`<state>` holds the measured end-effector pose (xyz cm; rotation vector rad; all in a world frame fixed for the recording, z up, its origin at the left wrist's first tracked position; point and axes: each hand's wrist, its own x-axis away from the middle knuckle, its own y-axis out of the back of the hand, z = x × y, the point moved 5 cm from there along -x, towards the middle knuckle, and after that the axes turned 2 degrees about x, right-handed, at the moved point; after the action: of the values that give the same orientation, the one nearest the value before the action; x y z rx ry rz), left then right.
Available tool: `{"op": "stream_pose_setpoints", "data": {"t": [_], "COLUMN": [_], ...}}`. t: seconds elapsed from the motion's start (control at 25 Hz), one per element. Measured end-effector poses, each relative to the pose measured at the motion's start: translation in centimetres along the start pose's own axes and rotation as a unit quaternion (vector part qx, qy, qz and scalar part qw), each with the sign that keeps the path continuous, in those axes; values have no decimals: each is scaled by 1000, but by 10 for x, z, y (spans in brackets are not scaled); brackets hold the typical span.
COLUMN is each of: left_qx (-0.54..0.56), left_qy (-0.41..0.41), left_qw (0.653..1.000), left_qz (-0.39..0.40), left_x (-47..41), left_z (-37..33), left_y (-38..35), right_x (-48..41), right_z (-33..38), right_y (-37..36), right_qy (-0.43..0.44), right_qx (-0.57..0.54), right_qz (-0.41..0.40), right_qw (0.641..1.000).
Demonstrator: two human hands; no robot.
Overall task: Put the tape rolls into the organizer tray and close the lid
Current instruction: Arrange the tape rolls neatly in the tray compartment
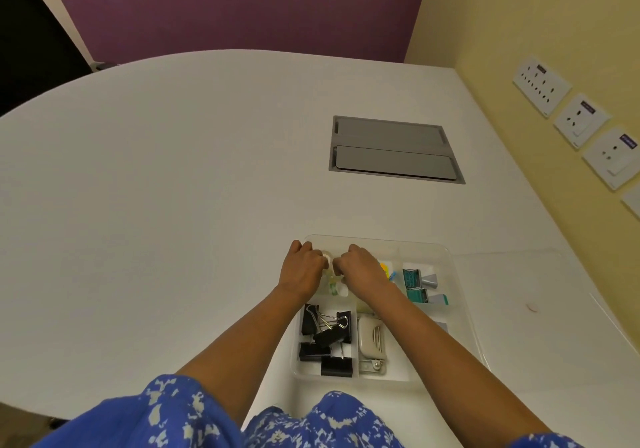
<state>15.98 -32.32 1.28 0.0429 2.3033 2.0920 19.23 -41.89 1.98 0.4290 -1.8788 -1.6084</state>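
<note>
A clear plastic organizer tray (450,257) with several compartments sits on the white table in front of me. My left hand (304,267) and my right hand (360,269) meet over its far-left compartment, both pinching a small whitish tape roll (329,261) between them. Below the hands, in the same compartment, other small rolls (337,288) show, one greenish. The clear lid (519,274) lies flat on the table to the right of the tray.
The tray also holds black binder clips (327,340), a beige stapler (370,343), teal staple boxes (415,286) and coloured sticky tabs (386,269). A grey cable hatch (393,149) is set into the table farther back. A yellow wall with sockets (581,118) runs along the right.
</note>
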Motion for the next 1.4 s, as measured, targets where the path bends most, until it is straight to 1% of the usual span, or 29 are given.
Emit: {"op": "stream_pose_setpoints", "data": {"t": [0.36, 0.56, 0.76, 0.92, 1.04, 1.12, 1.24, 1.4], "left_qx": [-15, -26, -32, -36, -64, -69, -60, -56], "left_qy": [7, 3, 4, 3, -10, -12, -5, -7], "left_qw": [1000, 1000, 999, 999, 996, 996, 997, 996], "left_qz": [3, 8, 25, 39, 55, 60, 56, 63], "left_x": [0, 1, 2, 1, -1, -2, -4, -4], "left_z": [0, 0, 1, 1, 0, -1, 0, -1], "left_y": [0, -1, -5, -6, -5, -4, -5, -8], "right_x": [0, 3, -3, -3, -2, -3, -2, 2], "right_z": [1, 5, 5, 8, 12, 11, 4, 5], "right_y": [-2, -1, 11, 10, 6, 7, 11, 8], "right_qy": [10, 4, -2, 0, 15, 14, 1, 23], "right_qx": [-28, -3, 30, 51, 57, 44, -3, -58], "right_qz": [23, 27, 7, 20, 38, 38, 29, 50], "right_qw": [999, 1000, 1000, 998, 998, 998, 1000, 997]}}
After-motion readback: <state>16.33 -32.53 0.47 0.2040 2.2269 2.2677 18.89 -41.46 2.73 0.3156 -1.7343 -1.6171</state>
